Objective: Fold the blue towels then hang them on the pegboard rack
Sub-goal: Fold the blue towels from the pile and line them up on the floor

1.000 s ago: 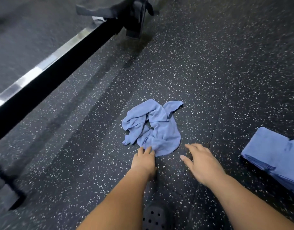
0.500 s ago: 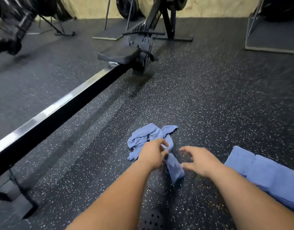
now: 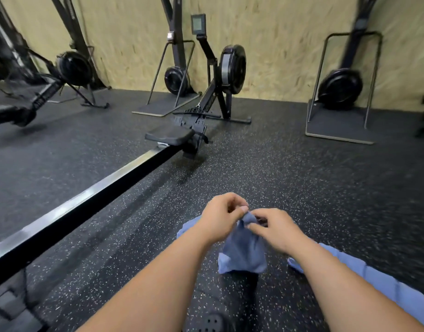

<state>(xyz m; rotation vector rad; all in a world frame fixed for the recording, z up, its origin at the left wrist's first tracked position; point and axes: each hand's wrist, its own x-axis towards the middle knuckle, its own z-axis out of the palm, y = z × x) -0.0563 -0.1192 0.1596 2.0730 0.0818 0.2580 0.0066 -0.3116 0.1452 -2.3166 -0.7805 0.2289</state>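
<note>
Both hands, left hand (image 3: 220, 218) and right hand (image 3: 275, 230), pinched a blue towel's (image 3: 242, 252) top edge at lower centre, lifted for folding; next, spreading its corners.

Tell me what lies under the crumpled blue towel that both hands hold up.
Under the crumpled blue towel, pinched by the left hand and right hand, only black speckled rubber floor shows. The patch directly beneath its hanging cloth is covered.
</note>
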